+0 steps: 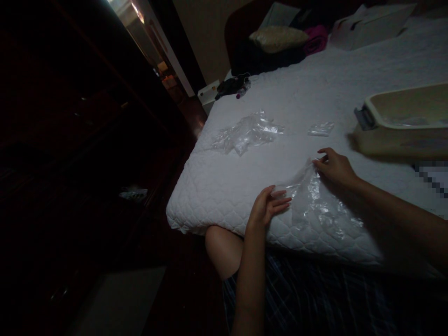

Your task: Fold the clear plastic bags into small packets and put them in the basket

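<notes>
Right hand (334, 167) pinches one end of a plastic bag (315, 200), which spreads over the bed (210, 196) below that grip. Left hand (266, 205) sits beside the bag, fingers parted.

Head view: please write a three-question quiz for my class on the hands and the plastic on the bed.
1. Which hand pinches the raised peak of the clear plastic film: A) left, B) right?
2. True or false: a small clear plastic piece lies between the crumpled clear plastic and the cream tub.
3. Fill in the blank: the white bed cover has a ____ surface.

Key: 1. B, the right hand. 2. True. 3. Quilted.
</notes>
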Demonstrator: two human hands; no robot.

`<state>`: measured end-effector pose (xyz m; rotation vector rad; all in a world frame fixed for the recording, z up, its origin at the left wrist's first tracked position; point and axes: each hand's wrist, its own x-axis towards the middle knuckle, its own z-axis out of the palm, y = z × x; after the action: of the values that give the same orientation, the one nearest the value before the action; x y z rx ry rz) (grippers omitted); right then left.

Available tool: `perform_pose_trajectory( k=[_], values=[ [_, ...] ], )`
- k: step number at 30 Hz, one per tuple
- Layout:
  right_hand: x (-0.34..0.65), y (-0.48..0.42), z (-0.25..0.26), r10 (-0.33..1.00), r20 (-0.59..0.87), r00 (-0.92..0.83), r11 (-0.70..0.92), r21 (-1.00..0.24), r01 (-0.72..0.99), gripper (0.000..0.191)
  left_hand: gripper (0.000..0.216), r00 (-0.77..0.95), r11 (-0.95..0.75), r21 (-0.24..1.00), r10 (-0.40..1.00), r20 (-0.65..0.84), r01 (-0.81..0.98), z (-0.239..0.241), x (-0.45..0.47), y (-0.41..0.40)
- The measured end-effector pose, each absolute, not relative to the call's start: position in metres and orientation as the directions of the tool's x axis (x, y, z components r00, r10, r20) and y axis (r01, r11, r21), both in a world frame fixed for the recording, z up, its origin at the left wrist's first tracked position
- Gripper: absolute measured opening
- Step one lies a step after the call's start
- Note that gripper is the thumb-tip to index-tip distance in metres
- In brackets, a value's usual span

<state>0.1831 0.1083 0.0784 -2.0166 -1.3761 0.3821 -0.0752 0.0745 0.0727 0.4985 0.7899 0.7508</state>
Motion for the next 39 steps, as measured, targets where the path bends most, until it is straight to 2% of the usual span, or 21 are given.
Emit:
perform_pose_trajectory(
  k=[6,12,15,22,27,31,33,35,39],
  values=[
    [0.177,0.108,0.075,0.926,0.159,0.343,-0.224,-0.500,0.836,0.043,0.043,0.433,0.580,0.716,0.801,-0.414,-0.389,0.067,-0.078,0.074],
    [0.176,0.111,0.072,0.937,0.156,0.312,-0.203,-0.483,0.852,0.038,0.033,0.313,0.516,0.782,0.851,-0.421,-0.350,0.070,-0.079,0.075],
    [0.176,0.112,0.071,0.946,0.155,0.283,-0.170,-0.506,0.846,0.035,0.026,0.285,0.473,0.818,0.875,-0.392,-0.328,0.071,-0.079,0.074],
    [0.178,0.112,0.069,0.943,0.123,0.309,-0.157,-0.652,0.741,0.031,0.034,0.229,0.448,0.853,0.890,-0.395,-0.269,0.067,-0.077,0.075],
    [0.188,0.125,0.070,0.954,-0.038,0.298,-0.222,-0.760,0.611,0.029,0.038,0.166,0.422,0.894,0.902,-0.398,-0.152,0.062,-0.077,0.076],
    [0.195,0.138,0.077,0.955,-0.163,0.248,-0.277,-0.789,0.548,0.023,0.039,0.126,0.379,0.925,0.919,-0.374,-0.017,0.058,-0.076,0.074],
    [0.198,0.143,0.081,0.956,-0.175,0.234,-0.279,-0.784,0.555,0.021,0.038,0.116,0.327,0.944,0.937,-0.331,0.052,0.058,-0.077,0.072],
    [0.199,0.144,0.084,0.961,-0.140,0.239,-0.258,-0.766,0.588,0.023,0.036,0.117,0.203,0.967,0.968,-0.222,0.154,0.059,-0.077,0.069],
    [0.196,0.132,0.085,0.965,0.035,0.260,-0.160,-0.708,0.688,0.034,0.026,0.101,-0.078,0.915,0.994,0.040,0.396,0.063,-0.079,0.066]
  ],
)
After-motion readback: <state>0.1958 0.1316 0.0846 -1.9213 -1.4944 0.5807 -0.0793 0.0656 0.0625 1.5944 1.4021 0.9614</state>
